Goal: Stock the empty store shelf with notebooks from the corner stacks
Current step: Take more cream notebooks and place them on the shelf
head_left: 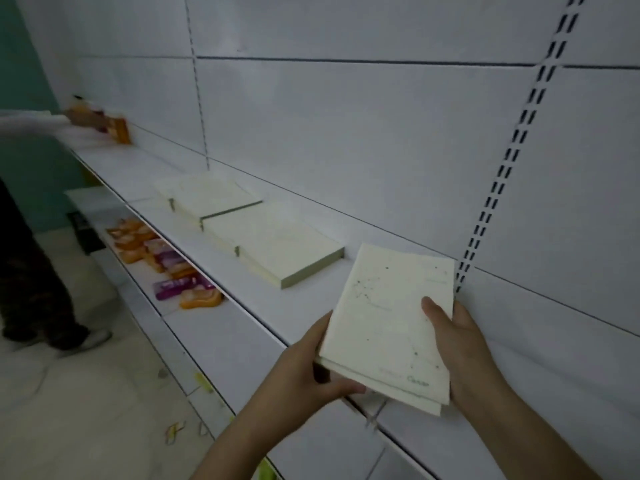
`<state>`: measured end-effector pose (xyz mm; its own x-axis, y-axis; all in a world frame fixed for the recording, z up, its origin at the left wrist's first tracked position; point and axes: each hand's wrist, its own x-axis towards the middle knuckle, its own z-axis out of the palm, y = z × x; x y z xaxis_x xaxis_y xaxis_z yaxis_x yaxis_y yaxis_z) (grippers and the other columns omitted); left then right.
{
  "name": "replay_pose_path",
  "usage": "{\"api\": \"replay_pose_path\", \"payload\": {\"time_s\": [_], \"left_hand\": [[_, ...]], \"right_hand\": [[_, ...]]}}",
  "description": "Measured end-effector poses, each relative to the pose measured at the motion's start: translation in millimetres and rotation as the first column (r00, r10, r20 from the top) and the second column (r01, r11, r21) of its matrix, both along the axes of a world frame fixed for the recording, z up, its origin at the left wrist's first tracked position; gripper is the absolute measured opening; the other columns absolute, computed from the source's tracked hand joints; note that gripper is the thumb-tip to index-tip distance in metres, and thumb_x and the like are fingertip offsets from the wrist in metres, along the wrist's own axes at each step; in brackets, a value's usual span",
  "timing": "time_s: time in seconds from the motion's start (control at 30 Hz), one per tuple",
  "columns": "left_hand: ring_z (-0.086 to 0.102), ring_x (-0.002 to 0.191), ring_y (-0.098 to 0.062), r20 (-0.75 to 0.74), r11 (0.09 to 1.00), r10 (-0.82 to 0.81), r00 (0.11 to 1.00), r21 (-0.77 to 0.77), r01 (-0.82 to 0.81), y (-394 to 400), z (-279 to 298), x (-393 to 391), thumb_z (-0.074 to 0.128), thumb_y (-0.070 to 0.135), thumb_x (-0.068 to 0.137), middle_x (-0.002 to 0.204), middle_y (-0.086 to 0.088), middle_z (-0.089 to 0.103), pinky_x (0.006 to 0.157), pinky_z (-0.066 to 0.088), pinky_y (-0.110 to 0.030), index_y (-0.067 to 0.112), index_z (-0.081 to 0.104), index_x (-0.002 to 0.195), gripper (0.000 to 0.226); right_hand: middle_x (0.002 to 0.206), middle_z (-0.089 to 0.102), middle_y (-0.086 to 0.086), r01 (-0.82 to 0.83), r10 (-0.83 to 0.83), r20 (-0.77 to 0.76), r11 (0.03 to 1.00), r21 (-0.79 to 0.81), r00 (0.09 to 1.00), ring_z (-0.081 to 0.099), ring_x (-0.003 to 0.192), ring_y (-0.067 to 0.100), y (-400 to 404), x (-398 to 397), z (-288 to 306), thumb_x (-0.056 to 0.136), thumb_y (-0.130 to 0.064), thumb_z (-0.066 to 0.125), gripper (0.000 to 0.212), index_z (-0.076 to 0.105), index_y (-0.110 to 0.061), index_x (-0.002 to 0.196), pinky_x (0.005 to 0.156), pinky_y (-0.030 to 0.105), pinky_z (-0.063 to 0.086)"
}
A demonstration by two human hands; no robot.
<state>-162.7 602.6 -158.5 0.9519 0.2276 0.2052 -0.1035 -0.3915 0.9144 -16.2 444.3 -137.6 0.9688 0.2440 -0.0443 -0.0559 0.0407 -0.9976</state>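
Observation:
I hold a small stack of cream notebooks [388, 320] with a faint constellation print above the white shelf [304, 306]. My left hand [311, 368] grips the stack's left edge from below, thumb curled under its near corner. My right hand [460, 348] grips the right edge, thumb on the top cover. Two low piles of the same cream notebooks lie flat on the shelf to the left: a nearer pile [280, 251] and a farther pile [207, 195].
Another person [38, 209] stands at the far left, a hand reaching to orange items [117, 129] on the shelf's far end. Orange and purple packets [162, 258] lie on the lower shelf. A slotted upright [512, 147] runs up the white back panel.

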Motion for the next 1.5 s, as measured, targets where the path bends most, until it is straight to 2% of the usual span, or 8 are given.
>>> {"api": "replay_pose_path", "payload": {"time_s": [0.13, 0.33, 0.53, 0.83, 0.97, 1.1, 1.3, 1.5], "left_hand": [[0.056, 0.103, 0.003, 0.044, 0.994, 0.081, 0.996, 0.073, -0.084, 66.4, 7.0, -0.5, 0.08, 0.023, 0.078, 0.126, 0.038, 0.051, 0.075, 0.052, -0.018, 0.064, 0.024, 0.137, 0.091], [0.053, 0.108, 0.002, 0.009, 0.983, 0.168, 0.986, 0.077, -0.168, 145.8, -0.8, 6.0, 0.083, 0.032, 0.074, 0.126, 0.03, 0.047, 0.086, 0.054, -0.023, 0.063, 0.025, 0.133, 0.089], [0.055, 0.101, 0.01, -0.032, 0.973, 0.205, 0.978, 0.114, -0.2, 237.5, 2.2, 24.1, 0.081, 0.029, 0.076, 0.115, 0.043, 0.053, 0.076, 0.046, -0.005, 0.064, 0.027, 0.128, 0.084], [0.045, 0.067, -0.006, -0.093, 0.934, 0.172, 0.981, 0.332, -0.133, 380.5, 16.5, 96.8, 0.08, 0.037, 0.076, 0.107, 0.018, 0.06, 0.071, 0.048, -0.026, 0.059, 0.031, 0.138, 0.082], [0.049, 0.09, -0.002, -0.172, 0.838, 0.218, 0.961, 0.538, -0.094, 433.4, 23.4, 127.9, 0.069, 0.057, 0.074, 0.138, 0.021, 0.04, 0.081, 0.043, -0.011, 0.044, 0.018, 0.148, 0.091], [0.029, 0.129, -0.011, -0.308, 0.645, 0.214, 0.927, 0.757, 0.103, 471.4, 20.8, 153.4, 0.034, 0.1, 0.049, 0.15, 0.009, 0.031, 0.108, 0.032, -0.027, 0.024, 0.011, 0.155, 0.133], [0.034, 0.121, -0.004, -0.305, 0.7, 0.104, 0.947, 0.699, 0.148, 488.4, 21.9, 175.9, 0.08, 0.056, 0.066, 0.142, 0.013, 0.035, 0.097, 0.036, -0.018, 0.027, 0.021, 0.154, 0.11], [0.04, 0.124, -0.015, -0.343, 0.549, 0.067, 0.937, 0.797, 0.252, 478.7, 25.7, 182.5, 0.072, 0.058, 0.076, 0.138, 0.003, 0.046, 0.097, 0.04, -0.023, 0.02, 0.009, 0.156, 0.107]], "right_hand": [[0.103, 0.067, -0.002, -0.05, 0.051, -0.043, 0.998, 0.034, 0.998, 0.065, 0.091, 0.018, 73.8, -5.2, 4.3, 0.097, -0.036, 0.053, 0.025, 0.056, -0.027, 0.12, 0.068, 0.031, 0.051], [0.097, 0.069, -0.004, -0.093, 0.093, -0.021, 0.996, -0.001, 0.995, 0.068, 0.087, 0.017, 156.8, 2.6, 11.4, 0.099, -0.036, 0.049, 0.01, 0.057, -0.032, 0.102, 0.069, 0.034, 0.054], [0.105, 0.069, -0.001, -0.145, 0.149, 0.031, 0.984, -0.101, 0.988, 0.067, 0.094, 0.019, 246.1, 33.2, 8.5, 0.099, -0.034, 0.048, 0.023, 0.056, -0.019, 0.115, 0.086, 0.045, 0.055], [0.102, 0.07, 0.003, -0.216, 0.213, -0.04, 0.968, -0.129, 0.976, 0.067, 0.093, 0.02, 357.5, 105.0, 6.4, 0.095, -0.029, 0.052, 0.016, 0.058, -0.016, 0.103, 0.09, 0.045, 0.054], [0.107, 0.071, 0.001, -0.351, 0.339, -0.09, 0.914, -0.203, 0.936, 0.066, 0.103, 0.02, 387.8, 129.0, 17.3, 0.086, -0.031, 0.059, 0.023, 0.063, -0.02, 0.106, 0.099, 0.047, 0.048], [0.144, 0.041, 0.024, -0.443, 0.395, -0.385, 0.896, -0.039, 0.834, 0.036, 0.138, 0.035, 401.1, 140.5, 24.7, 0.079, -0.024, 0.075, 0.062, 0.049, -0.004, 0.131, 0.114, 0.046, 0.033], [0.158, 0.01, 0.021, -0.408, 0.361, -0.527, 0.912, 0.03, 0.769, 0.024, 0.143, 0.033, 412.6, 145.0, 34.1, 0.087, -0.018, 0.065, 0.082, 0.015, -0.008, 0.151, 0.115, 0.044, 0.025], [0.131, 0.033, 0.012, -0.316, 0.246, -0.534, 0.948, -0.043, 0.809, 0.037, 0.119, 0.026, 422.9, 133.0, 33.9, 0.06, -0.025, 0.079, 0.073, 0.041, -0.015, 0.122, 0.106, 0.046, 0.034]]}}
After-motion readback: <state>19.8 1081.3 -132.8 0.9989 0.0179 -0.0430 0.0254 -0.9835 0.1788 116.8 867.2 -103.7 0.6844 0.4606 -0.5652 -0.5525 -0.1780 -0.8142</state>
